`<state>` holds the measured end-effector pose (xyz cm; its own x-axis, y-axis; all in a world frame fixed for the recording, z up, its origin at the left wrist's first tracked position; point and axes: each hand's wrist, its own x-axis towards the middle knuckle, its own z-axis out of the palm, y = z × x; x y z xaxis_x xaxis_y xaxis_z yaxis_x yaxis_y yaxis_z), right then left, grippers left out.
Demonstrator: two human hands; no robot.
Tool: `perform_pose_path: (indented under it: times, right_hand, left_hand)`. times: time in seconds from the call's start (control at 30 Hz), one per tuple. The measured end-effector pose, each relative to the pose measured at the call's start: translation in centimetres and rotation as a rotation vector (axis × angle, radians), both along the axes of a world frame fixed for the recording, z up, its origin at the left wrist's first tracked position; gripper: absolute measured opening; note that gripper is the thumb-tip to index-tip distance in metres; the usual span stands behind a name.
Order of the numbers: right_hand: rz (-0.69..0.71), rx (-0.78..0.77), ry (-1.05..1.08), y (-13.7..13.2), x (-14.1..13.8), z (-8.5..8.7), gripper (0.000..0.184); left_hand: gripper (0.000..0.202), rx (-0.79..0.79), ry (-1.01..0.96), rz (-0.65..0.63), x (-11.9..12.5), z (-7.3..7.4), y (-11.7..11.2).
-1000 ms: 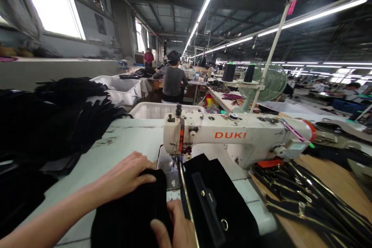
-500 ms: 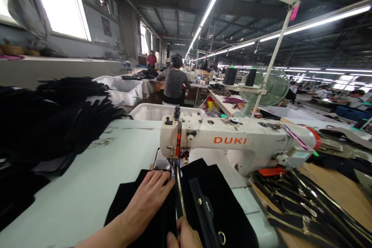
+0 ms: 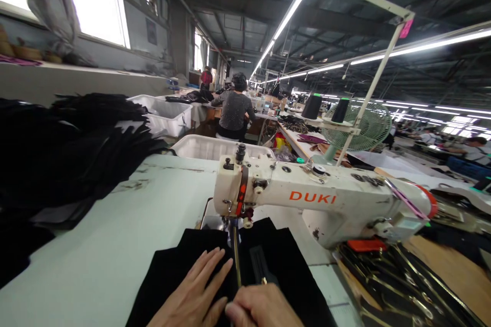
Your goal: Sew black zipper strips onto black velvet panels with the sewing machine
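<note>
My left hand (image 3: 197, 288) lies flat on a piece of black fabric (image 3: 166, 268), its fingers stretched toward the machine. At the lower edge, my right hand (image 3: 264, 306) is closed on the near end of a black zipper (image 3: 237, 260) with gold teeth. That zipper runs up the fabric to the presser foot of a white sewing machine (image 3: 276, 189); the needle itself is hard to make out. A black trim piece (image 3: 260, 263) lies on the fabric's right part, partly covered by my right hand.
Black fabric pieces (image 3: 76, 158) are heaped at the left of the pale green table (image 3: 164, 184). Several gold-toothed zippers (image 3: 387, 271) lie at the right. Behind the machine stand a white bin (image 3: 199, 148), thread cones (image 3: 311, 107), a fan (image 3: 370, 127) and a seated person (image 3: 235, 112).
My left hand has slid back from the presser foot toward me. My right hand has come further into view, over the lower trim piece. The camera view has shifted slightly.
</note>
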<state>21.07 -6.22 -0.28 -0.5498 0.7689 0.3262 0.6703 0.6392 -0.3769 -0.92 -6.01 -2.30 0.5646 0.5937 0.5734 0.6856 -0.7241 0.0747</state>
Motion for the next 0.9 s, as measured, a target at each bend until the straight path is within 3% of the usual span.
perform_pose_path:
  times: [0.13,0.2,0.33,0.43,0.53,0.73,0.9]
  right_hand:
    - [0.066,0.233,-0.002,2.1,1.5,2.2,0.026]
    - [0.097,0.321,-0.029,3.0,1.6,1.7,0.033]
    - [0.048,0.431,-0.059,3.9,-0.6,-1.2,0.034]
    - [-0.051,0.418,-0.027,4.7,-2.6,-2.5,0.034]
    - [-0.125,0.372,-0.014,5.5,-3.5,-2.6,0.032]
    - [0.024,0.423,-0.02,5.5,-1.8,-1.6,0.033]
    - [-0.031,0.483,0.15,5.5,-1.7,-2.5,0.019]
  left_hand:
    - [0.055,0.043,0.122,0.047,0.3,0.1,0.4]
    - [0.054,0.033,0.151,0.035,0.2,0.5,0.6]
    - [0.058,-0.046,0.12,0.032,-1.3,1.3,1.2]
    - [0.061,-0.087,0.115,0.043,-2.5,1.5,2.4]
    - [0.058,-0.086,0.153,0.041,-3.1,1.5,3.7]
    - [0.067,-0.011,0.169,0.008,-3.1,1.4,3.4]
    - [0.073,-0.02,0.105,-0.015,-3.0,1.1,3.4]
